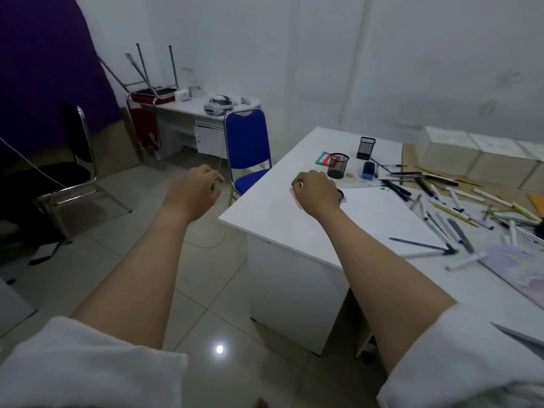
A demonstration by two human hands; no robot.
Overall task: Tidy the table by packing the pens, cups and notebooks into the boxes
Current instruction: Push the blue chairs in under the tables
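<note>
White sleeves sit nearest, bare forearms reaching out. Left hand (192,191) hangs over the floor off the counter's (282,228) edge, fingers loosely curled, holding nothing. Right hand (316,191) hovers over the counter with fingers curled; whether it pinches anything I cannot tell. Pens (459,207) lie scattered at three o'clock, two mesh cups (337,164) at one o'clock, white boxes (482,157) beyond at two o'clock.

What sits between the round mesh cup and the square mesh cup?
Head view: bare white table between the round mesh cup and square mesh cup.
</note>
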